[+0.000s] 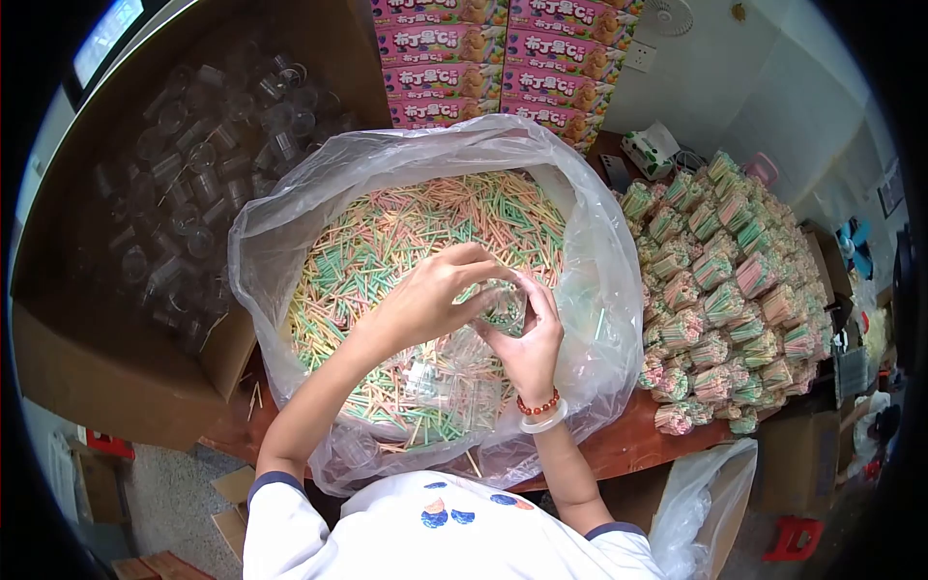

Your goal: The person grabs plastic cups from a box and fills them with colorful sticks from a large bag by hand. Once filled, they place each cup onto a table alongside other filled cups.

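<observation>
In the head view, a transparent plastic cup (pixel 507 307) was held between both hands, above the pastel sticks (pixel 372 237) in a plastic bag (pixel 604 242). The left hand (pixel 432 293) arched over the cup from one side, its fingers curled narrowly about it; the right hand (pixel 535 350) cupped the other side, thumb and fingers bent around the wall. How firmly each pressed could not be told. More transparent cups (pixel 447 384) lay on the sticks just below the hands, nearer the person.

The held cup looked thin and smooth, so uneven pressure from the two hands could have dented it or let it slip onto the sticks. The sticks looked slender, and a hard push against the rim could have snapped some. The cups below lay loose; a dropping wrist could have knocked them or rolled them under the bag's folds. The bag's edge was soft and creased, and a forearm dragging on it could have folded it inward or spilled sticks onto the worktop (pixel 619 456). To the right, stick bundles (pixel 723 304) stood piled high beside the bag, so a bump from the right elbow could have toppled some.
</observation>
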`<state>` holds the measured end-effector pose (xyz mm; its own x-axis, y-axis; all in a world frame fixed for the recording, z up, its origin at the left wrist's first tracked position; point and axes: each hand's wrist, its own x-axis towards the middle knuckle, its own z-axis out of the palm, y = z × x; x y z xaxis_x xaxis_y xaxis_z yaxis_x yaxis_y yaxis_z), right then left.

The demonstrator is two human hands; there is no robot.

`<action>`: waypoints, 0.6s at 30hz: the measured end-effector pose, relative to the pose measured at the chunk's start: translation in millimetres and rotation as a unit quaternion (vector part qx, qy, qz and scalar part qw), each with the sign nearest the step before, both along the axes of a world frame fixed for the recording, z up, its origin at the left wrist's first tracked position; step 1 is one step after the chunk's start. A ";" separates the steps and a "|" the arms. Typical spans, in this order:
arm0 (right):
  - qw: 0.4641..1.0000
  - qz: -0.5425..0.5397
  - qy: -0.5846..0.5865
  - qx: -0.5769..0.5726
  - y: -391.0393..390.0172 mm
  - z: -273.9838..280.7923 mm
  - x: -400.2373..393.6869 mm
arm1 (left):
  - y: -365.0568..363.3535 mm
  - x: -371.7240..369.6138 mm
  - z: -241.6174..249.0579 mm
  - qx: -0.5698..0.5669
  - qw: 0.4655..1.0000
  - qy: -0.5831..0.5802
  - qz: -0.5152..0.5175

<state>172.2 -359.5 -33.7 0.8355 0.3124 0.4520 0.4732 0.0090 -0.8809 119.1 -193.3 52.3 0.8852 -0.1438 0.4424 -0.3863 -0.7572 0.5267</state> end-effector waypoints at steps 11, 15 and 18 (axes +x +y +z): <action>0.998 0.006 -0.064 -0.016 -0.2 8.4 -6.0 | 10.3 -10.5 -3.3 0.141 0.984 -0.079 -0.078; 0.998 0.040 -0.022 0.050 -1.7 17.5 -13.2 | 3.5 -15.8 -4.2 -0.103 0.984 -0.140 0.035; 0.995 0.066 0.007 0.075 -4.5 19.8 -15.8 | 1.6 -21.1 -6.3 -0.026 0.996 -0.062 0.060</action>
